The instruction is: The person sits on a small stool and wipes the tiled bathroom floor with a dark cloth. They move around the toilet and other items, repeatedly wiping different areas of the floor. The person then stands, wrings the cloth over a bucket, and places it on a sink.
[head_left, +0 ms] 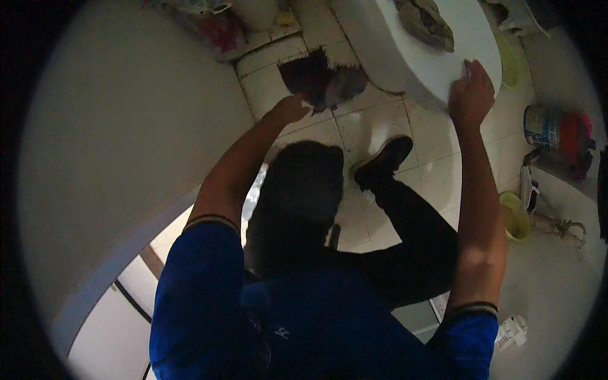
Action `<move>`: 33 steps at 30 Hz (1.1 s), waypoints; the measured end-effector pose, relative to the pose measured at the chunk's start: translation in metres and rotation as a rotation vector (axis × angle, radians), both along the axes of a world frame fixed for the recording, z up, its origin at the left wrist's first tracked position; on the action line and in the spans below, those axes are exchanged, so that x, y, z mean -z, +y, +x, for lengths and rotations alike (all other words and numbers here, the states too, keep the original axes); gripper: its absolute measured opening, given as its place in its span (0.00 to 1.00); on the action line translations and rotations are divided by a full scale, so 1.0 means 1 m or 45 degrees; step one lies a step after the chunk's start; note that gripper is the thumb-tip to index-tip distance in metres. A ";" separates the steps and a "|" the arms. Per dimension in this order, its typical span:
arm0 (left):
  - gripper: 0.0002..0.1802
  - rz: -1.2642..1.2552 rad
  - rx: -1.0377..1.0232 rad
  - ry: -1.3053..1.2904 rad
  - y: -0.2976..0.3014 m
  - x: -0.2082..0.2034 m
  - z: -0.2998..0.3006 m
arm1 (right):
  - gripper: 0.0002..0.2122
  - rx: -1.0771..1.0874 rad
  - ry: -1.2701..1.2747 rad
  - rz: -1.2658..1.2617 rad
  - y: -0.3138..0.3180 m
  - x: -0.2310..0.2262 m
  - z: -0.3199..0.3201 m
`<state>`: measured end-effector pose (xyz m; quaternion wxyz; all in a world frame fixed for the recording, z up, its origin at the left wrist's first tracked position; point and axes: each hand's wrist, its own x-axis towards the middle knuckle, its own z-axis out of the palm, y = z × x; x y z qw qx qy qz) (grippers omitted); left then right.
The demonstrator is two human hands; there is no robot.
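Observation:
My left hand (293,109) is closed at the near left edge of a dark brown, ragged-edged mat (306,73), just above the tiled floor. A greyer, blurred part of the mat spreads to the right; my fingertips are partly lost in the dim light. My right hand (472,98) grips the near right edge of a white toilet lid (437,73), its fingers bent over the rim. A crumpled brown cloth (425,25) lies on top of that lid, beyond my right hand and apart from it.
Cream tiles (437,136) cover the floor, where my black shoe (392,155) stands. A plain wall (126,114) rises on the left. At the right are a blue-and-red bucket (560,136), a yellow-green bowl (514,217) and a greenish basin (508,60). A red bag (220,31) sits far left.

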<state>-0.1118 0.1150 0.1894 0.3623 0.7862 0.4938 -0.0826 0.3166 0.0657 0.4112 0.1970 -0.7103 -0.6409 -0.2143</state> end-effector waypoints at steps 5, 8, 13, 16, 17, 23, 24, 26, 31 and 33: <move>0.34 -0.149 -0.116 -0.128 -0.026 0.038 0.013 | 0.23 -0.019 0.038 -0.164 -0.020 -0.007 -0.012; 0.37 0.050 -0.192 -0.345 -0.019 0.039 0.010 | 0.23 -0.074 0.029 0.019 -0.029 -0.030 -0.050; 0.50 0.220 -0.372 0.122 0.006 0.073 0.011 | 0.19 -0.099 0.662 0.110 -0.118 -0.047 -0.138; 0.60 0.282 -0.467 0.016 0.010 0.062 0.055 | 0.15 0.014 0.889 -0.134 -0.183 -0.020 -0.150; 0.60 0.351 -0.460 0.041 0.023 0.067 0.055 | 0.15 0.026 1.028 -0.225 -0.183 -0.013 -0.155; 0.55 0.264 -0.234 0.287 0.044 0.068 0.084 | 0.13 0.189 1.457 -0.615 -0.190 0.017 -0.158; 0.54 0.253 -0.222 0.222 0.068 0.099 0.048 | 0.12 0.156 1.507 -0.627 -0.184 0.023 -0.165; 0.52 0.286 -0.110 0.109 0.108 0.128 0.003 | 0.10 0.133 1.570 -0.634 -0.174 0.031 -0.175; 0.54 0.405 -0.112 -0.007 0.100 0.118 0.030 | 0.09 0.125 1.490 -0.870 -0.175 0.037 -0.181; 0.56 0.668 -0.170 -0.078 0.087 0.125 0.017 | 0.08 0.039 1.461 -0.934 -0.170 0.043 -0.190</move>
